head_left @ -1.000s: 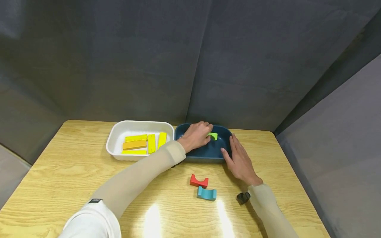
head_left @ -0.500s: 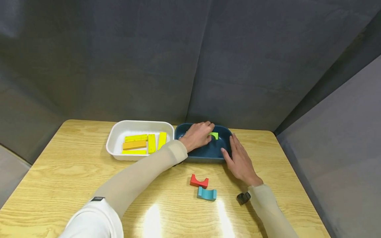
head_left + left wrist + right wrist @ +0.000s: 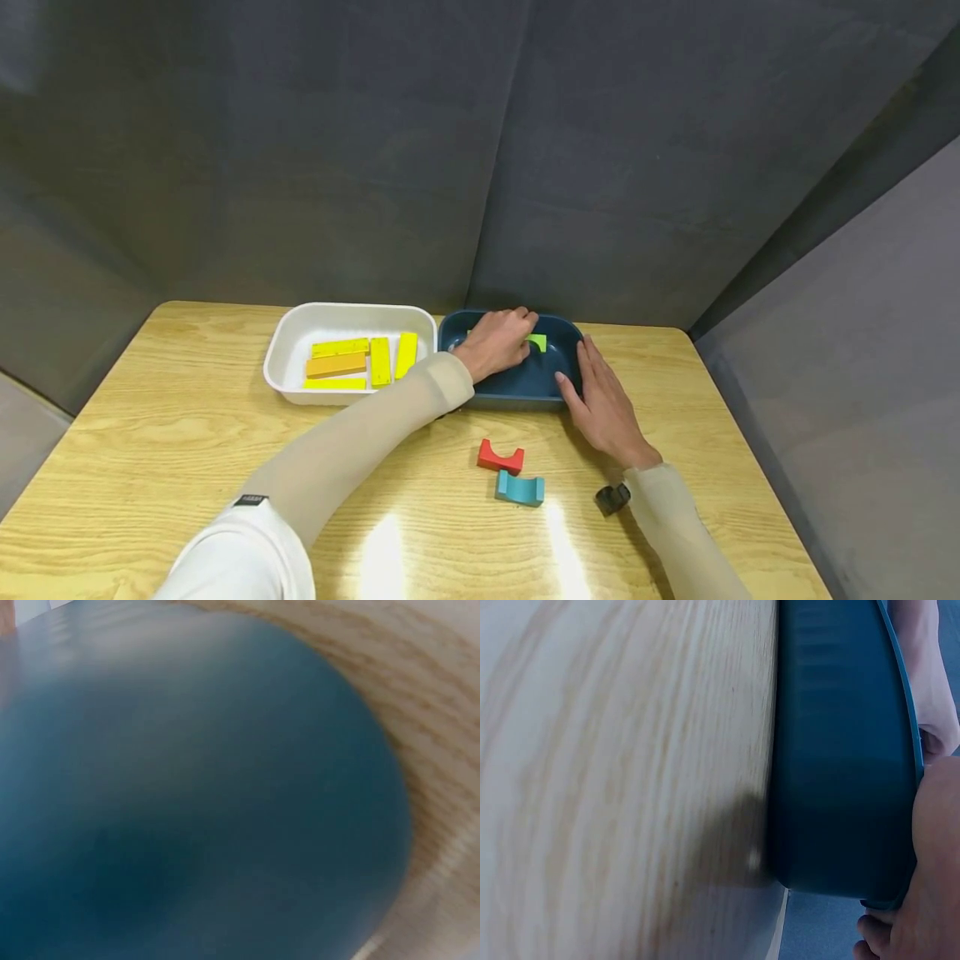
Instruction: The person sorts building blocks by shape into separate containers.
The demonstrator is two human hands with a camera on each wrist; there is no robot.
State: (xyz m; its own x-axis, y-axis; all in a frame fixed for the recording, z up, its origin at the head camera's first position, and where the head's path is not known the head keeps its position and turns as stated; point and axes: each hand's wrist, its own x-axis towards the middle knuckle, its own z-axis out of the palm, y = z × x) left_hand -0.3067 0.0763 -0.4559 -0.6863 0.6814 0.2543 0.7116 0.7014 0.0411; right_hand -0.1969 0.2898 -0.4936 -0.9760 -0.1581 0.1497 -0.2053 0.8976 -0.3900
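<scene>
In the head view my left hand reaches into a dark blue tray, its fingers curled at a light green arch block. Part of that block is hidden behind the fingers. A sliver of green also shows at the left side of the hand. My right hand lies along the tray's right end with straight fingers, the thumb spread over the front right corner. In the right wrist view this hand overlaps the tray's rim, and the tray's outer wall stands on the wood. The left wrist view shows mostly blurred blue wall.
Left of the blue tray stands a white tray, holding several yellow blocks and an orange one. On the wooden table, a red arch block and a teal arch block lie in front. A dark curtain hangs behind.
The left hand has shifted slightly right inside the blue tray, and a bit of green now shows at its left. My right hand stays at the tray's right end.
</scene>
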